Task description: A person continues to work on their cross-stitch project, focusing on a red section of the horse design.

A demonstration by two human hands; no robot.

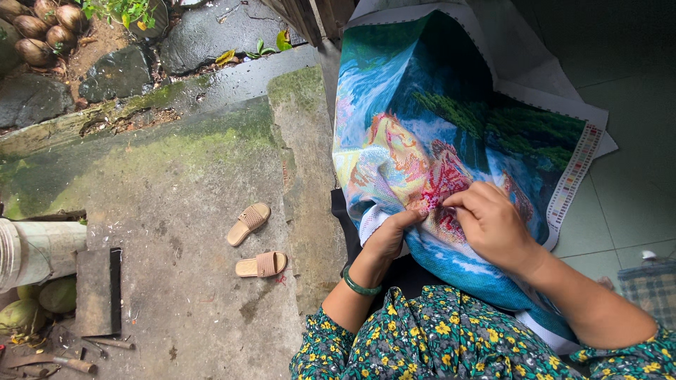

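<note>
Nearest the camera: the floral sleeves (436, 341) of the person, dark green with yellow flowers, along the bottom edge below the embroidery canvas (436, 141). The canvas, a large printed cloth in blue, green and pink with a white border and a strip of small colour squares on its far right edge, lies draped over the person's lap.

Left of the canvas, from the left: a pale cylindrical container (35, 250) lying on its side at the frame edge, green coconuts (35, 306) just below it, and brown coconuts (42, 28) in the far upper corner. A dark flat slab (98, 292) lies beside the container. Next, 2 tan sandals (255, 243) rest on the mossy concrete step (176, 176), near the canvas's left edge.

At the canvas's lower left edge, the left hand (391, 239), with a green bangle (359, 285) on its wrist, grips a fold of the cloth, fingers closed on it from beneath. Just right of it, the right hand (493, 225) rests on top of the canvas, thumb and forefinger pinched together at the pink stitched area; whether they hold a needle cannot be told.

Right of the canvas: pale floor tiles (627, 190) and a checked cloth (651, 288) at the frame edge.
</note>
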